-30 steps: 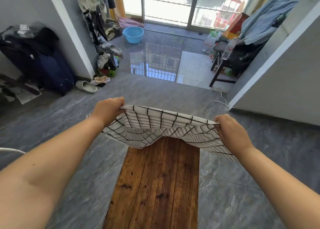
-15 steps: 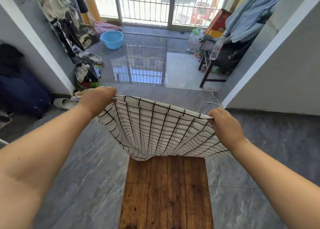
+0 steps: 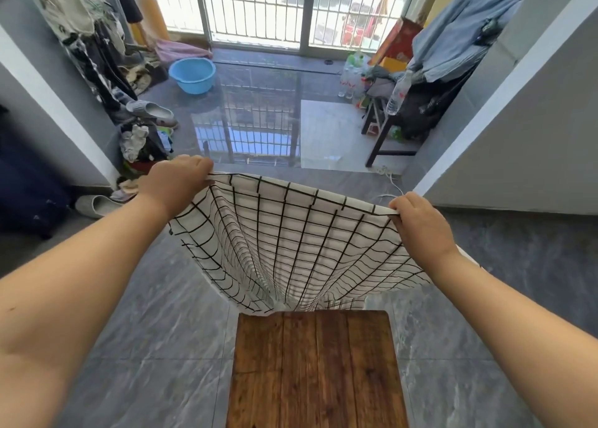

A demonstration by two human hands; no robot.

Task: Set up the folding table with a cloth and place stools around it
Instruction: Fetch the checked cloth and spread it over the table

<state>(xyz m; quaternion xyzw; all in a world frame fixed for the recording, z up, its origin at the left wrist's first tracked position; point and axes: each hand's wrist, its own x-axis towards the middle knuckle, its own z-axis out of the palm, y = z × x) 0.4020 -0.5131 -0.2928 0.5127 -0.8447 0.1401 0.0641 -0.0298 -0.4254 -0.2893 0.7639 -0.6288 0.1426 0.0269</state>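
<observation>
Head view: your left hand (image 3: pixel 174 181) and right hand (image 3: pixel 419 225) each curl their fingers round a far corner of the cloth (image 3: pixel 291 243), mid-frame. It sags between them; its lower edge meets the far end of the wooden table (image 3: pixel 317 369), bottom centre.

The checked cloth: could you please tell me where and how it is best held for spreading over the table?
Grip its upper edge near both ends, from above with knuckles up, as the left hand and right hand do. The cloth is limp and sags in folds toward the table, so pinching both ends apart stretches the edge.
</observation>
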